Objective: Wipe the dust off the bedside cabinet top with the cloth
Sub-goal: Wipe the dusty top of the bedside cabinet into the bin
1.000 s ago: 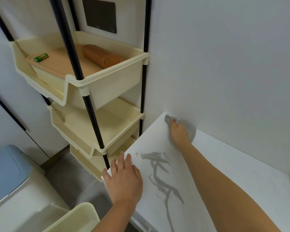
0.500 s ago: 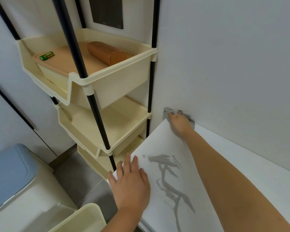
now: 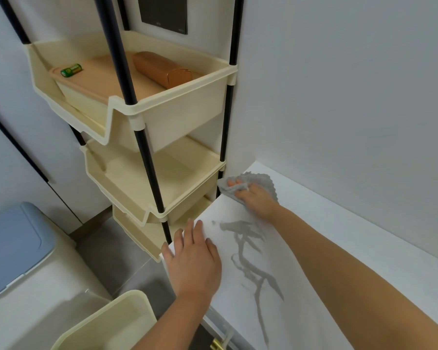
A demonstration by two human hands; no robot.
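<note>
both of our hands are resting on the white bedside cabinet top (image 3: 326, 243). our right hand (image 3: 257, 200) is pressing the bunched grey cloth (image 3: 248, 181) into the far left corner by the wall, its grip curled around the fabric. our left hand (image 3: 192, 258) is lying flat, fingers spread, at the near left edge beside grey streaks (image 3: 250, 256) and the cream shelf rack (image 3: 162, 117).

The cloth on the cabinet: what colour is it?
Grey cloth, bunched under the right hand; seen in the head view.
</note>
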